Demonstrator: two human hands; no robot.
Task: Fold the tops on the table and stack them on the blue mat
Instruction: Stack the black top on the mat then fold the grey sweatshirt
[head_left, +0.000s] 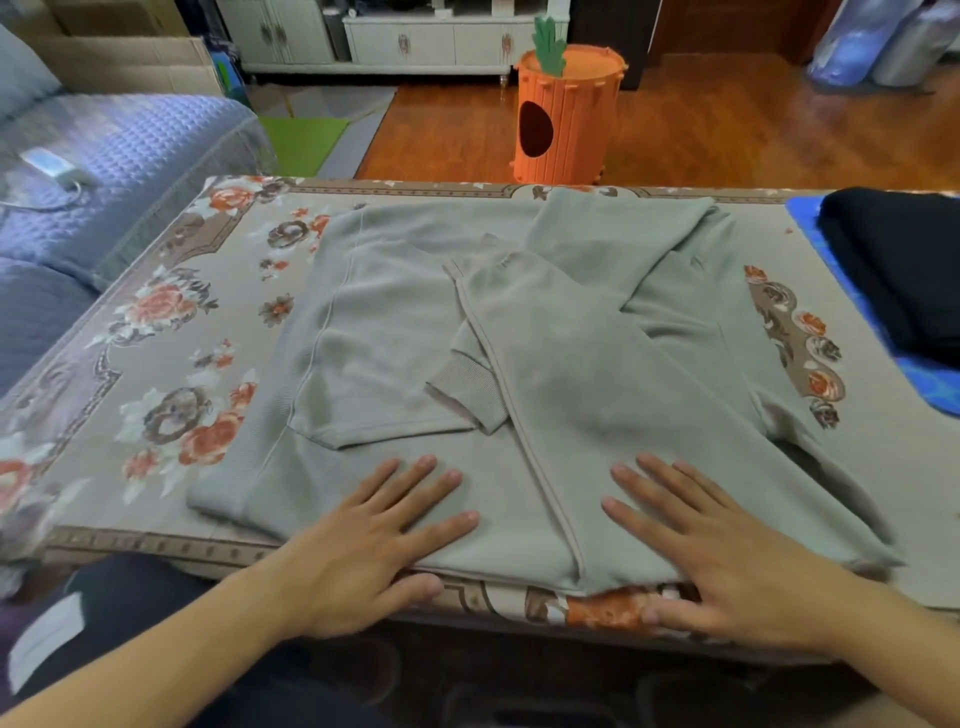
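Observation:
A grey-green sweatshirt (395, 322) lies flat in the middle of the table, its sleeves folded in across the body. My left hand (374, 540) presses flat on its near hem, fingers spread. My right hand (711, 551) lies flat on the folded-in right side of the hem, fingers straight. At the far right edge lies the blue mat (930, 384), with a folded black top (898, 260) on it.
The table wears a floral cloth (171, 364). A blue quilted sofa (104, 171) stands close on the left. An orange carrot-shaped bin (566, 114) sits on the wood floor beyond the table's far edge.

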